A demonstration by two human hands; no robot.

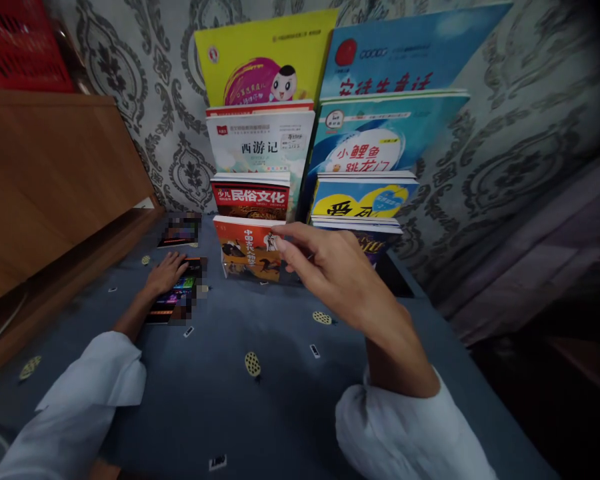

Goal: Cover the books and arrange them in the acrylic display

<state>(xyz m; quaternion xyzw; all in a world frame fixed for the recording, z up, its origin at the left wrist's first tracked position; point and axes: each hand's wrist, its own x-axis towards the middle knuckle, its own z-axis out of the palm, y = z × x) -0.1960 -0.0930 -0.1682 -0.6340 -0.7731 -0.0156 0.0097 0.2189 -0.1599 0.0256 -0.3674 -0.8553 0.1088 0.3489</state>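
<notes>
My right hand [337, 270] is at the upper right corner of a small orange book [247, 250], thumb on its cover and index finger at the top edge, pinched together on it. That book stands upright in the front left row of a stepped stack. Directly behind it rises a dark red book [253, 195] with large white characters. Off to the left, my left hand [167, 273] lies flat with fingers stretched, over the left part of a dark, colourful printed booklet [173, 300]. Parts of that booklet are pixelated.
Behind stand a white book [260, 130], a yellow-green book [300, 47], a blue book [400, 50], a teal book [430, 120] and a yellow-blue book [400, 193]. Another dark print [177, 235] lies at back left. A wooden cabinet [55, 180] borders the patterned blue tablecloth [280, 413].
</notes>
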